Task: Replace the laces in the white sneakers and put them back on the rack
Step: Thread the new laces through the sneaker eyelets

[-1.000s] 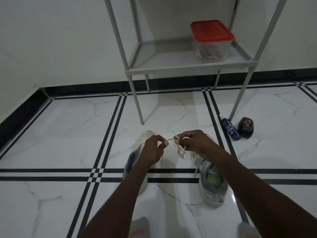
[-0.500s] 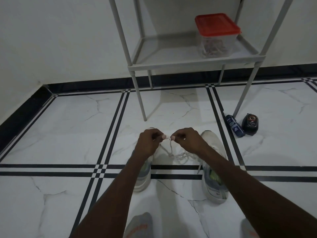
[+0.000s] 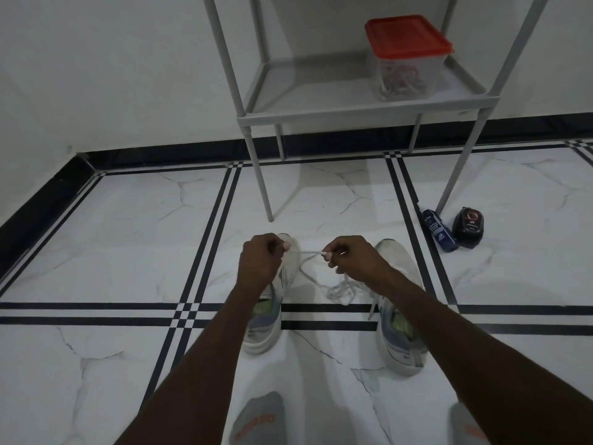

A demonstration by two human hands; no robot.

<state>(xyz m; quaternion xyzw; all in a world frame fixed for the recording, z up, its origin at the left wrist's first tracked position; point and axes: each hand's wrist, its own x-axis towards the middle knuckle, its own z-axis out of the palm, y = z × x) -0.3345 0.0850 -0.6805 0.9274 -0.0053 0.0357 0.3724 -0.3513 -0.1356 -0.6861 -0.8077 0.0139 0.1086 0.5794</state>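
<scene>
Two white sneakers stand side by side on the marble floor, toes pointing away from me: the left sneaker [image 3: 266, 329] and the right sneaker [image 3: 399, 342]. A white lace [image 3: 309, 252] stretches between my hands above the shoes. My left hand [image 3: 260, 261] pinches one end of it. My right hand [image 3: 349, 258] pinches the other part. The rest of the lace [image 3: 340, 292] lies in a loose heap on the floor between the sneakers. The grey rack [image 3: 353, 104] stands behind the shoes.
A clear tub with a red lid [image 3: 406, 56] sits on the rack's lower shelf, with laces inside. A blue bottle [image 3: 438, 231] and a black shoe-polish container [image 3: 468, 228] lie by the rack's right front leg. My socked feet [image 3: 258, 419] show at the bottom edge.
My hands have moved apart, drawing a short length of lace taut between them. The view shifted slightly, and the lace heap now lies on the floor between the shoes.
</scene>
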